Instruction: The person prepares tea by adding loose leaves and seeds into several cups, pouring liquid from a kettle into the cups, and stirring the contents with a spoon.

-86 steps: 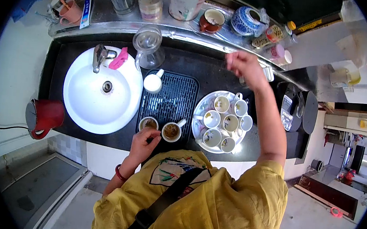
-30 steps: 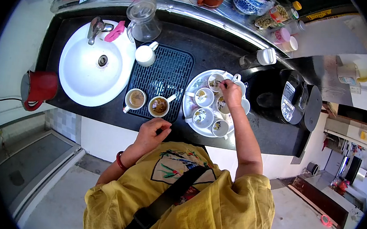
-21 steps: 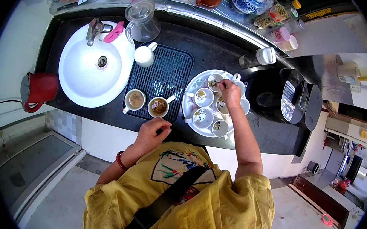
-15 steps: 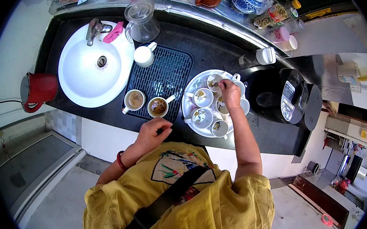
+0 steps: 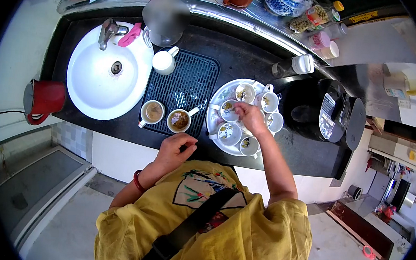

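My right hand [image 5: 251,118] is over a round white tray [image 5: 212,125], its fingertips pinched together at the rim of a white cup [image 5: 227,113]. Whatever is between those fingertips is too small to make out. Around it on the tray stand several more white cups, such as one at the front left [image 5: 229,133], with yellowish and dark bits inside. Near the counter's front edge my left hand [image 5: 176,149] rests with loosely bent fingers, thumb apart, holding nothing. Just beyond it are a cup of brown liquid [image 5: 179,121] and a cup of murky, paler liquid [image 5: 152,112].
Both liquid-filled cups sit on a black slotted drip tray [image 5: 187,82], with a white mug [image 5: 164,63] on its far part. Left is a white sink [image 5: 82,78] with a tap [image 5: 110,32]; a red kettle [image 5: 46,100] stands beyond it. A black appliance [image 5: 307,106] stands right.
My right hand has moved left and slightly nearer, from the back cup to the left cup on the tray. My left hand stays in place.
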`<move>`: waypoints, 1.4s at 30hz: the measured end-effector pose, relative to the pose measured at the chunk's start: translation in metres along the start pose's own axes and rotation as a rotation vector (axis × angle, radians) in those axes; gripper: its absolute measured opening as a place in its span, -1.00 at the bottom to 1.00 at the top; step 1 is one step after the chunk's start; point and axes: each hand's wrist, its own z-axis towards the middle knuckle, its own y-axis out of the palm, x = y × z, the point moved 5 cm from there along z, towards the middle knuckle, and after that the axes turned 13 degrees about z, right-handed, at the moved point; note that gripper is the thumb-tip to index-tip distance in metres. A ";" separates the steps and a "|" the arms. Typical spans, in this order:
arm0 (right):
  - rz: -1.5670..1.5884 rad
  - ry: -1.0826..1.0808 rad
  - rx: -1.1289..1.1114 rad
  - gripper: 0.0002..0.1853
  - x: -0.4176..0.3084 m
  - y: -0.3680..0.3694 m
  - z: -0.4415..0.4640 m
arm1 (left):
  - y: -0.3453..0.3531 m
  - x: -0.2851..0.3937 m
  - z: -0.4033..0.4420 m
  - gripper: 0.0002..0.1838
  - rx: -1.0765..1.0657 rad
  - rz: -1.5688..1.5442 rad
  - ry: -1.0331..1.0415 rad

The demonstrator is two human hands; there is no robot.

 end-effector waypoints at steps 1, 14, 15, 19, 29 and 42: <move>-0.071 -0.020 -0.077 -0.75 0.003 0.008 -0.001 | 0.001 0.000 0.000 -0.88 -0.006 -0.007 -0.007; 0.051 0.049 -0.005 -0.84 0.040 0.016 0.008 | 0.003 0.003 0.002 -0.87 -0.024 0.000 -0.025; 0.050 0.047 -0.005 -0.84 0.041 0.016 0.007 | 0.003 0.004 0.002 -0.87 -0.022 0.000 -0.025; 0.322 0.156 0.006 -0.86 0.044 0.015 0.005 | 0.001 0.007 0.003 -0.87 -0.014 0.009 -0.014; 0.962 0.229 -0.060 -0.93 -0.037 -0.020 0.033 | -0.017 0.006 -0.004 -0.84 0.080 0.040 0.037; -0.376 -0.735 0.625 -0.68 -0.331 -0.113 0.262 | -0.088 -0.046 -0.035 -0.88 0.315 -0.035 -0.136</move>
